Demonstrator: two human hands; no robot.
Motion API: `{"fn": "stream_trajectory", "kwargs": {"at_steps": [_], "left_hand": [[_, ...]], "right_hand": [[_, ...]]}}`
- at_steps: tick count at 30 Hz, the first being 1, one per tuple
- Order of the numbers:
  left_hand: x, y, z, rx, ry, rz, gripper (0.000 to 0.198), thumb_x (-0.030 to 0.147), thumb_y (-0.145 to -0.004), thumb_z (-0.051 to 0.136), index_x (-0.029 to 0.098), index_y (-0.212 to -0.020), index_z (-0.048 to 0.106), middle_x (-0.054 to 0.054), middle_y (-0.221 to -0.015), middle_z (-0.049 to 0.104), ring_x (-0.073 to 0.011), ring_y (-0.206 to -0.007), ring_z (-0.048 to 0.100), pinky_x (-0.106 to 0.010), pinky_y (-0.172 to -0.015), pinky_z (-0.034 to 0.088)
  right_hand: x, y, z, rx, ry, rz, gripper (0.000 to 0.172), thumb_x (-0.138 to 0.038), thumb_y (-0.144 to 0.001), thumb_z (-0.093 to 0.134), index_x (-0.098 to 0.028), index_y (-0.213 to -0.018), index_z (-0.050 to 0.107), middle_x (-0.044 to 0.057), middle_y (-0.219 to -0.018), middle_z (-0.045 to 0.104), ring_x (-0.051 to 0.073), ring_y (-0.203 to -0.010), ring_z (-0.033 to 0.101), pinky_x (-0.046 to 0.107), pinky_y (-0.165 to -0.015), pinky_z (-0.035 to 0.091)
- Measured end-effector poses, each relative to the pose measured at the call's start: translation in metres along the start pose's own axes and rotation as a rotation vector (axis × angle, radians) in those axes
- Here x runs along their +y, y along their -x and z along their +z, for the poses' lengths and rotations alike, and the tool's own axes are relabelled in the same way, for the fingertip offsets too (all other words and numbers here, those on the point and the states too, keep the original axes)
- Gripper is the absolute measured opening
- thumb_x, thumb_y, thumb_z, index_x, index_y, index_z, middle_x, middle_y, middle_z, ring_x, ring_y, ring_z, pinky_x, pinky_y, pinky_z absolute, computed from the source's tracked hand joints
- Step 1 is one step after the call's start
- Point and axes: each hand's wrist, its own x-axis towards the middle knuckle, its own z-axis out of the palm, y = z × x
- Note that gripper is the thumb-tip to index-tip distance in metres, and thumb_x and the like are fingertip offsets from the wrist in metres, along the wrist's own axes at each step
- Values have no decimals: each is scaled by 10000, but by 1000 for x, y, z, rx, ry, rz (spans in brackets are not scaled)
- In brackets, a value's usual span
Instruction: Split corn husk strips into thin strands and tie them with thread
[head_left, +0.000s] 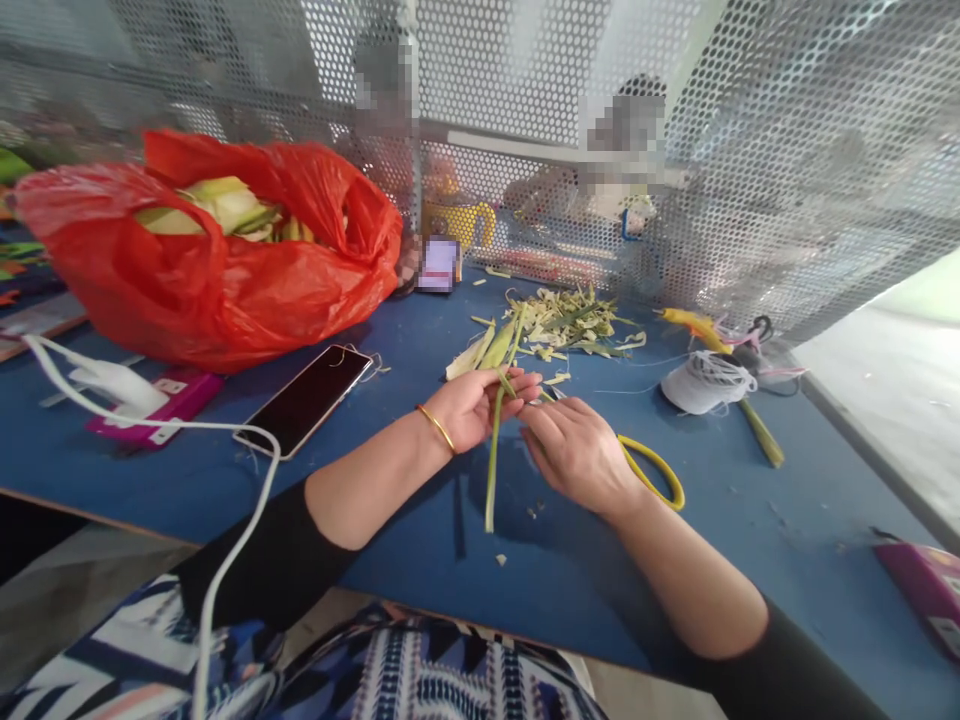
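Note:
Green leaf strips (492, 460) cross in my left hand (474, 405), one long end hanging down over the blue table (420, 580). That hand is palm up, its fingers curled around the strips, with a gold bangle on the wrist. My right hand (570, 450) is closed at the left fingertips, holding the yellow-handled scissors (660, 470); their blade tips show near the strips, and a yellow handle loop sticks out beside the wrist. Just beyond my left hand are pale husk pieces (471, 352). A pile of leaf scraps (570, 320) lies farther back.
A red plastic bag (247, 290) of husks fills the back left. Nearer are a black phone (307, 400), a purple power strip (180, 405) and a white cable (262, 480). White thread (701, 382) and a green stalk (763, 435) lie right. Perforated metal (510, 80) stands behind.

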Motion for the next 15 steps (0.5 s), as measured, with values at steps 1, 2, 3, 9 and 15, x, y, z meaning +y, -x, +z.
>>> {"fn": "stream_trajectory", "kwargs": {"at_steps": [1, 2, 3, 9, 15], "left_hand": [[0, 0, 0, 8, 10, 5, 246, 113, -1039, 485, 137, -909, 692, -31, -695, 751, -100, -564, 720, -150, -508, 536], [-1, 0, 0, 12, 20, 14, 238, 108, -1039, 480, 130, -951, 700, -33, -690, 748, -99, -561, 716, -153, -523, 548], [-1, 0, 0, 14, 29, 25, 233, 106, -1038, 478, 124, -991, 705, -34, -690, 746, -99, -560, 713, -157, -537, 558], [-7, 1, 3, 8, 4, 104, 251, 159, -1043, 495, 143, -900, 702, -44, -699, 743, -106, -591, 716, -172, -570, 572], [-20, 1, 5, -34, -112, 100, 362, 187, -1044, 514, 147, -727, 684, -48, -704, 741, -79, -586, 681, -147, -559, 530]], "right_hand": [[1, 0, 0, -22, -7, -15, 212, -211, -1020, 456, -190, -954, 657, 46, -741, 698, 192, -667, 616, 343, -726, 475], [1, -1, -1, -35, -19, -25, 208, -269, -1022, 474, -187, -968, 657, 51, -753, 692, 203, -690, 621, 363, -778, 494], [1, -1, -3, -34, -22, -32, 219, -329, -1019, 498, -188, -967, 658, 54, -763, 686, 212, -712, 623, 386, -828, 505], [-15, -5, -11, 273, 283, 56, 144, -97, -960, 616, -215, -996, 691, 33, -860, 694, 189, -887, 643, 362, -924, 487], [-22, -9, -7, 143, 259, -226, 233, -92, -994, 555, -211, -875, 716, 13, -809, 707, 174, -837, 656, 365, -965, 505]]}}
